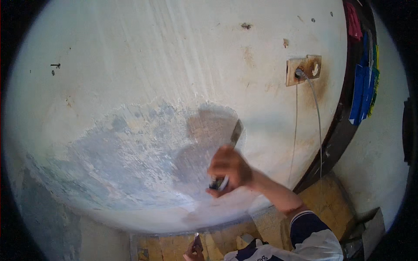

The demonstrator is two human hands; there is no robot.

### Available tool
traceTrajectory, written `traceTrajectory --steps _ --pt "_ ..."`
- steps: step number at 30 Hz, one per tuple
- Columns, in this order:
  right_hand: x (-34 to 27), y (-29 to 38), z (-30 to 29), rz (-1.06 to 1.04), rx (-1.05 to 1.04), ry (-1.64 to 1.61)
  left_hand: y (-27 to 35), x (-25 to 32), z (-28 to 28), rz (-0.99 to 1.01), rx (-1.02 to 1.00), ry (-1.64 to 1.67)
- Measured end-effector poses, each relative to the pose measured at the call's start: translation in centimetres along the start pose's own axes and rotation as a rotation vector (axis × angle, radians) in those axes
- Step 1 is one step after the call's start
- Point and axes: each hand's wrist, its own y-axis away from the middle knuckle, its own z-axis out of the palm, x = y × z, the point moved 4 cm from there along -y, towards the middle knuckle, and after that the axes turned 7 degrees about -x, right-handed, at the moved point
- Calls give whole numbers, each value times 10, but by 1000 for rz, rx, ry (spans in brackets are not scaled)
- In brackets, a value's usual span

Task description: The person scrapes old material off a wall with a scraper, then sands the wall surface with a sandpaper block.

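Note:
My right hand (230, 169) is wrapped around a scraper, blurred by motion. The scraper's flat metal blade (236, 133) points up and rests at or near the right edge of a stripped patch (130, 156) on the white painted wall (107, 75). Grey-blue undercoat shows through this patch, under a ragged upper edge of paint. Low in the view, my left hand (194, 255) holds a small dark object (197, 240) with a bright tip; its exact kind is unclear.
A scorched wall socket (295, 71) with a plugged-in cable (316, 107) is on the right. Beyond it, blue cloth (361, 89) hangs by a dark door frame (339, 140). A nail (55, 66) protrudes at left. Yellowish floor tiles (326, 202) lie below.

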Motion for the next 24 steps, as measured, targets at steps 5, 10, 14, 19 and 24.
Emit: traceTrajectory --steps 5,10,14,19,24 --pt "-18 0 19 -71 101 -106 -2 -9 -5 26 -83 74" --pt "14 8 2 12 57 188 -9 30 16 45 -42 -26" --pt "-14 5 15 -59 52 -54 -7 -5 6 3 -24 -48" --pt "29 18 -2 93 49 278 -8 -2 8 -58 -1 125" --pt "-8 2 0 -92 23 -23 -21 91 23 -79 -119 -259"
